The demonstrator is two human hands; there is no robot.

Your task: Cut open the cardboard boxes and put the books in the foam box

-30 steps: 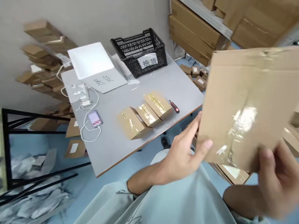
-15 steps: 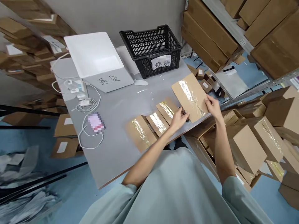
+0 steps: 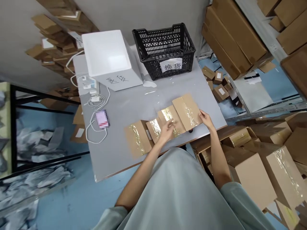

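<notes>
On the grey table, several taped cardboard boxes lie in a row near the front edge. My right hand grips the right edge of the rightmost cardboard box, thumb on top, and this box rests beside the others. My left hand hovers over the neighbouring cardboard box with loosely bent fingers apart and nothing in them. Left of it are a narrow cardboard box and a larger taped cardboard box. A small dark object peeks out below the rightmost box.
At the back of the table stand a white foam box and a black plastic crate with a paper label. White cables and a power strip lie at left, near a blurred pink item. Open cartons with boxes crowd the right.
The box formerly held up in both hands is down on the table beside the row. My left hand has let go and moved left; my right hand keeps its edge. The view has shifted.
</notes>
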